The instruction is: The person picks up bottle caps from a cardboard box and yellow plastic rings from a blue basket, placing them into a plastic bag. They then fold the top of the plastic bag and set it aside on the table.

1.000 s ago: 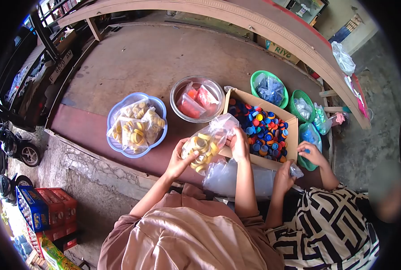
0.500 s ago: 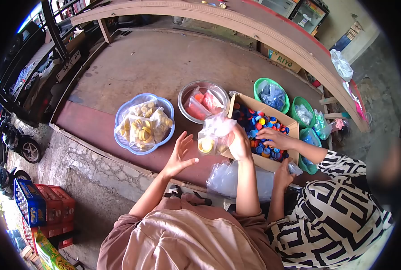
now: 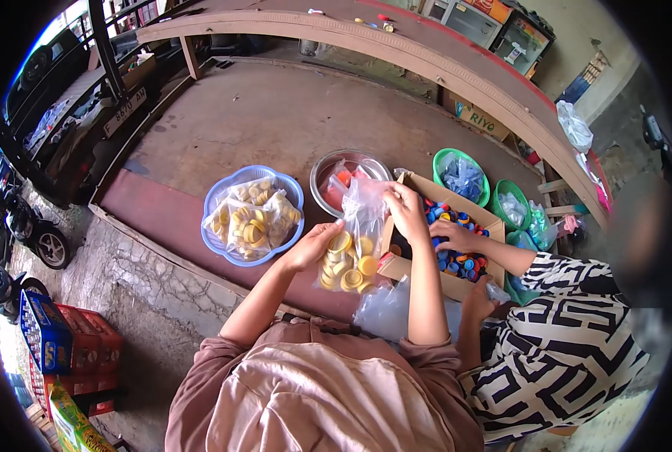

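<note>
A clear plastic bag of yellow bottle caps (image 3: 349,265) hangs in front of me, its upper part gathered and creased. My right hand (image 3: 407,216) pinches the bag near its top. At the bag's left side, my left hand (image 3: 313,245) grips the plastic between thumb and fingers. To the left is a blue scalloped basket (image 3: 212,242) piled with similar bags of yellow caps (image 3: 251,218). Behind the held bag stands a metal basin (image 3: 315,181) with bags of red items. A cardboard box (image 3: 405,273) of mixed-colour caps (image 3: 464,265) lies to the right.
Beside me on the right, a person in a patterned black-and-white top (image 3: 554,354) has one hand (image 3: 456,236) in the box. Green baskets (image 3: 483,197) stand beyond it. Empty-looking plastic bags (image 3: 385,310) lie near the platform edge. Drink crates (image 3: 87,339) are at lower left.
My left hand has come in from the left and taken hold of the bag. The bag now hangs lower and stretched out, its yellow caps plainly visible. The view has shifted slightly.
</note>
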Demonstrator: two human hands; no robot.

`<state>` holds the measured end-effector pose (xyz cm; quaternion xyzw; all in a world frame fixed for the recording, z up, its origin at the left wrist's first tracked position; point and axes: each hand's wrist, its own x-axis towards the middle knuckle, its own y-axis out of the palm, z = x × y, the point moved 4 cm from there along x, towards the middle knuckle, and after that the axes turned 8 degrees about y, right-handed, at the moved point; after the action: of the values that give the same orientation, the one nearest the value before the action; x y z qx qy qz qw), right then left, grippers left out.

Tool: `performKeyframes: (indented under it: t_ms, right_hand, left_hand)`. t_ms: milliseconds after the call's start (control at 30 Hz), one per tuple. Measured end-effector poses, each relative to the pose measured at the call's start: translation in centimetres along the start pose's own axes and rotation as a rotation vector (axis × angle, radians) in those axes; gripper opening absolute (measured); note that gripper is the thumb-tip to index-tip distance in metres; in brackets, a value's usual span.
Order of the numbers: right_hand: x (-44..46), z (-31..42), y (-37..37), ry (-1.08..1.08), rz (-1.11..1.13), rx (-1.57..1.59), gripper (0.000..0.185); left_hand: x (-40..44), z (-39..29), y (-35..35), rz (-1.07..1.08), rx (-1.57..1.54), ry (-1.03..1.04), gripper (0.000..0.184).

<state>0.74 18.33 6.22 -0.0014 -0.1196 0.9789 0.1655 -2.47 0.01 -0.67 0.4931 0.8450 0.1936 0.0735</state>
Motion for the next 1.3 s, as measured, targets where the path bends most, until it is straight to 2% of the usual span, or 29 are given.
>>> performKeyframes:
  t_ms: [33, 67, 133, 167, 233, 267, 333, 400, 533, 567, 667, 700, 733, 800, 867, 967, 1000, 1033, 1133, 1200, 1267, 1300]
  right_hand:
    - [-0.2, 0.3, 0.2, 0.025, -0.034, -0.006, 0.017]
    - [-0.3, 0.7, 0.1, 0.052, -0.068, -0.009, 0.016]
    - [0.1, 0.5, -0.1, -0.052, -0.115, -0.06, 0.014]
    - [0.1, 0.7, -0.2, -0.14, -0.167, -0.112, 0.014]
    - [-0.4, 1.1, -0.5, -0.348, -0.266, -0.26, 0.013]
    - [-0.5, 0.9, -0.9, -0.334, -0.264, -0.286, 0.013]
    - [-1.3, 1.3, -1.6, -0.301, -0.255, -0.338, 0.014]
    - [-1.8, 0.8, -2.1, -0.248, -0.145, -0.328, 0.018]
    - [-2.9, -1.2, -1.9, -0.095, -0.164, -0.21, 0.021]
    - [-3.1, -2.1, -2.0, -0.052, -0.175, -0.196, 0.021]
    - [-3.7, -5.3, -2.8, 0.028, -0.308, -0.053, 0.018]
    - [-4.3, -4.9, -2.9, 0.054, -0.343, -0.028, 0.017]
    - [-4.7, -5.3, -3.1, 0.064, -0.342, 0.005, 0.017]
    - [-5.1, -6.5, -3.4, 0.076, -0.335, 0.073, 0.016]
    - [-5.3, -7.1, -3.9, 0.092, -0.309, 0.13, 0.016]
    - [-5.6, -8.1, -4.2, 0.293, -0.333, 0.196, 0.018]
    - [-5.7, -8.3, -4.0, 0.304, -0.309, 0.19, 0.018]
    - [-5.7, -8.5, -3.7, 0.315, -0.284, 0.185, 0.018]
    - [-5.8, -9.0, -3.7, 0.288, -0.229, 0.132, 0.022]
    - [-5.9, -8.7, -3.9, 0.25, -0.223, 0.081, 0.022]
    - [-5.9, -7.7, -3.4, 0.126, -0.19, 0.04, 0.019]
    - [-5.8, -6.9, -3.0, 0.064, -0.173, 0.017, 0.018]
  left_hand:
    - [0.2, 0.1, 0.4, -0.036, -0.077, -0.01, 0.046]
    - [0.0, -0.3, 0.6, 0.031, -0.223, -0.047, 0.045]
    - [-0.1, -1.7, 1.5, -0.026, 0.181, 0.204, 0.046]
    - [-0.4, -1.5, 1.2, -0.193, 0.337, 0.173, 0.041]
    - [-0.1, -0.3, 0.3, -0.052, 0.223, 0.073, 0.037]
    - [0.0, 0.2, 0.0, 0.017, 0.164, 0.022, 0.035]
    - [-0.6, -0.1, -0.1, 0.018, 0.158, -0.071, 0.032]
    - [-0.6, 2.2, -1.9, 0.031, 0.198, -0.118, 0.032]
    - [-0.6, 3.4, -2.0, 0.069, 0.071, -0.082, 0.042]
    - [-0.7, 3.3, -1.8, 0.033, -0.152, -0.148, 0.04]
    - [-1.0, 1.7, -0.1, 0.211, 0.055, 0.133, 0.052]
    - [-0.9, 2.7, -0.2, 0.273, -0.036, 0.036, 0.06]
    - [-0.9, 3.7, -0.3, 0.295, -0.007, -0.032, 0.061]
    - [-0.7, 5.0, -0.8, 0.295, -0.002, -0.112, 0.062]
    - [-0.4, 5.6, -1.5, 0.228, -0.043, -0.086, 0.059]
    - [-0.6, 5.6, -1.4, 0.22, -0.087, -0.085, 0.056]
    - [-0.8, 5.6, -1.2, 0.232, -0.1, -0.092, 0.056]
    - [-0.9, 5.8, -1.0, 0.288, 0.05, -0.05, 0.059]
    - [-1.1, 6.5, -0.6, 0.325, 0.014, -0.047, 0.06]
    - [-1.2, 6.0, -0.6, 0.267, -0.085, -0.051, 0.062]
    - [-1.2, 5.3, -0.5, 0.198, -0.12, -0.003, 0.063]
    - [-1.2, 5.3, -0.7, 0.228, -0.036, 0.009, 0.056]
